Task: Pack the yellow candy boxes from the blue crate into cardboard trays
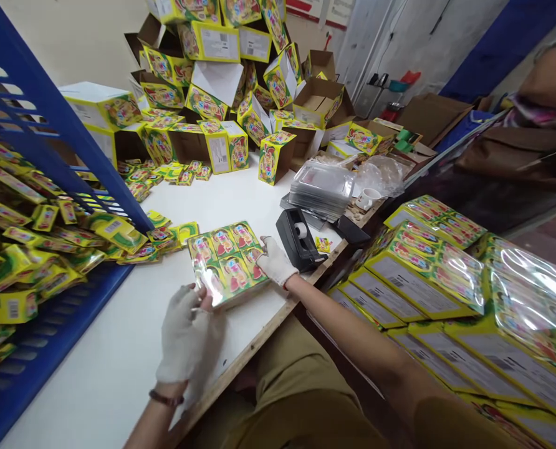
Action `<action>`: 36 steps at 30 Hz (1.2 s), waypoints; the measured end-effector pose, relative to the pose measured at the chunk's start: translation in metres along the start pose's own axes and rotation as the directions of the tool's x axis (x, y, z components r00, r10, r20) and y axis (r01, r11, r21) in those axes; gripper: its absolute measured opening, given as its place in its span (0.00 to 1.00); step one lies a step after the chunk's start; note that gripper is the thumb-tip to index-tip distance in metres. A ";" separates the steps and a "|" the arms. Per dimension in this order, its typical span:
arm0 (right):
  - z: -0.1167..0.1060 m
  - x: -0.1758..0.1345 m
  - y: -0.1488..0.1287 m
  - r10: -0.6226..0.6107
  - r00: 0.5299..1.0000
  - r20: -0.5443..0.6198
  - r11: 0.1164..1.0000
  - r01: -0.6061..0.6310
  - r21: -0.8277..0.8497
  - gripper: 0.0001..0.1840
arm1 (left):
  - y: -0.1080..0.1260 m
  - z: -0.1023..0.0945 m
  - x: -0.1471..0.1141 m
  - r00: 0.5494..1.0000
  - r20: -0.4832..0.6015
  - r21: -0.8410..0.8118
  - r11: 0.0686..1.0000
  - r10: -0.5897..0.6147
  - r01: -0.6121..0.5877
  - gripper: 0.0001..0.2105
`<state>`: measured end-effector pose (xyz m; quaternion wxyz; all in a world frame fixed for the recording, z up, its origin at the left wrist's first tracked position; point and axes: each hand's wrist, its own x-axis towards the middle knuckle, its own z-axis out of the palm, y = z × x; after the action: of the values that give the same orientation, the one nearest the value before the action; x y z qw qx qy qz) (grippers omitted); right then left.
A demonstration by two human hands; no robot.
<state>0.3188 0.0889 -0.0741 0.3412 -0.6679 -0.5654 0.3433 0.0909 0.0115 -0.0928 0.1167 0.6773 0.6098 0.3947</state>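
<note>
A flat pack of small yellow-green printed boxes under shiny clear plastic (234, 265) is on the white table, near its front edge. My left hand (182, 333), in a white glove with bare fingertips, grips the pack's near left corner, thumb and fingers closed on it. My right hand (277, 262), gloved alike, holds the right edge with its fingers against the side and top. Just beyond my right hand stands a black tape dispenser (299, 240) with a roll in it. The pack's underside is hidden.
A blue plastic crate (67, 118) full of small boxes lies on its side at left, some spilling onto the table (110, 349). Printed cartons (219, 146) pile up at the back. Clear plastic trays (322, 187) and a mug (368, 198) sit right. Finished-looking packs (422, 274) are stacked lower right, near another person's arm (551, 78).
</note>
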 end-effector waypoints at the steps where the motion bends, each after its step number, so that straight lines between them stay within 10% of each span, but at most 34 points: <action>1: 0.000 -0.006 0.001 -0.046 0.999 0.004 0.999 0.046 -0.022 0.27 | 0.004 0.003 -0.012 0.996 -0.044 0.035 0.997 0.072 -0.071 0.09; 9: -0.061 -0.051 0.027 -0.548 0.795 -0.261 0.800 0.408 -0.439 0.15 | 0.019 -0.001 -0.001 0.761 0.154 0.217 0.729 0.631 -0.649 0.08; 12: -0.102 -0.045 0.046 -0.340 0.831 -0.440 0.915 0.184 -0.360 0.15 | 0.027 0.004 0.014 0.725 0.200 0.284 0.669 0.659 -0.687 0.09; 17: -0.125 -0.026 0.067 0.019 0.966 -0.257 0.989 -0.056 -0.139 0.17 | 0.028 0.016 0.022 0.667 0.140 0.267 0.621 0.732 -0.737 0.08; 28: -0.119 -0.066 0.064 0.093 0.913 -0.397 0.986 -0.029 0.164 0.17 | 0.030 0.015 0.018 0.684 0.171 0.295 0.626 0.709 -0.722 0.08; 36: -0.091 -0.073 0.088 0.386 0.896 -0.221 0.873 -0.277 0.401 0.16 | 0.020 0.016 0.019 0.668 0.136 0.233 0.632 0.731 -0.739 0.10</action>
<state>0.4327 -0.0008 -0.0946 0.4731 -0.7252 -0.3114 0.3914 0.1150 0.0296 -0.0828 -0.1381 0.8814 0.3270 0.3115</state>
